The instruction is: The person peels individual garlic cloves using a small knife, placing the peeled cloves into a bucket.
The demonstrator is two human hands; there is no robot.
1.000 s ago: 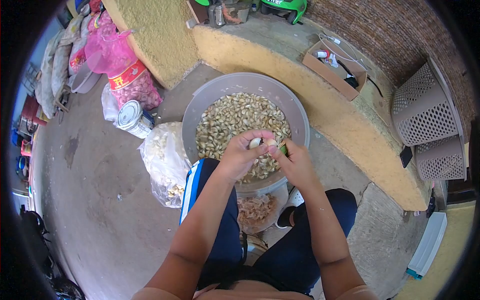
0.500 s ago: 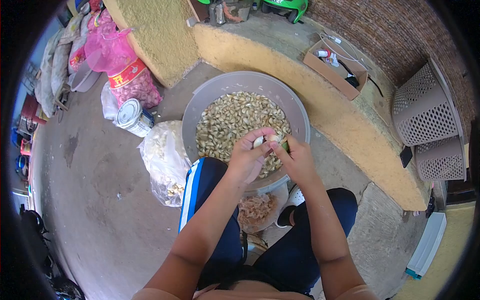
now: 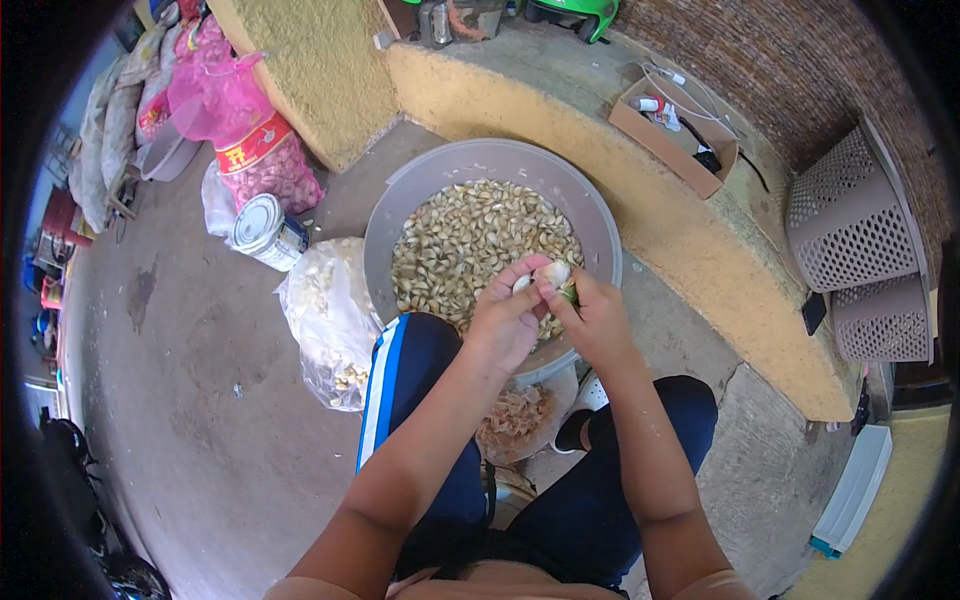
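A large round grey tub (image 3: 598, 190) holds a mass of unpeeled garlic cloves (image 3: 480, 235). Over its near right side, my left hand (image 3: 505, 325) is closed on a pale garlic clove (image 3: 556, 271), with another whitish clove lying against its fingers. My right hand (image 3: 597, 315) meets it there, thumb pressed to the clove. A small green tool (image 3: 570, 293) shows between the right fingers; most of it is hidden. Below the tub, between my legs, a container of brown garlic skins (image 3: 515, 420) is partly covered by my left forearm.
Left of the tub sit a clear plastic bag of peeled cloves (image 3: 335, 330), a metal can (image 3: 270, 232) and a pink net sack (image 3: 270, 165). A yellow ledge (image 3: 690, 270) curves along the right, bearing a cardboard box (image 3: 665, 150). Grey perforated baskets (image 3: 850, 225) stand far right.
The clove between my fingertips is turned and shows more of its pale side. Both hands have shifted only slightly, staying together over the tub.
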